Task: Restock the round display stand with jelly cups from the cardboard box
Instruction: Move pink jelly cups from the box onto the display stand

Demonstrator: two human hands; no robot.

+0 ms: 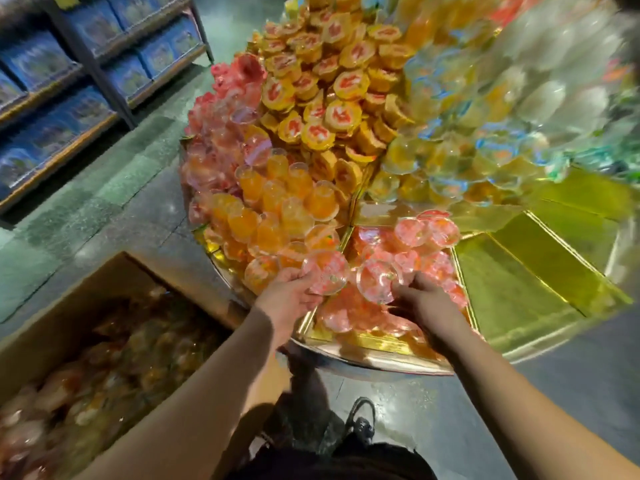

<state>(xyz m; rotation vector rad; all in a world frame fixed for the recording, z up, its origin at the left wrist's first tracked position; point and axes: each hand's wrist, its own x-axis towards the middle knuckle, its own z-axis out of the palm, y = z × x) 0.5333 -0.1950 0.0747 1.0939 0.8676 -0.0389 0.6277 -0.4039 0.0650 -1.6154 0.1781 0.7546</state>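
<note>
Many jelly cups still fill the cardboard box point(104, 296) at the far left, which stands on the floor just beside the round display stand point(363, 355), probably so each reach is short. Behind it, shelves of blue packets point(69, 81) line the wall. Moving right, the left hand point(291, 292) curls its fingers round a pink jelly cup point(325, 275), clear lid facing up, holding it over the front wedge of the stand. Next to it, the right hand point(422, 299) grips a second pink cup point(377, 285) by its rim, low among the pink cups point(426, 237) already lying in that gold-lined compartment; both look about to be set down with their own colour. These cups are small, translucent and glossy, with pink jelly showing through. Higher up sit orange cups point(277, 209) and yellow ones point(346, 84). Further right, a gold compartment point(519, 289) lies bare, so restocking seems partway.
</note>
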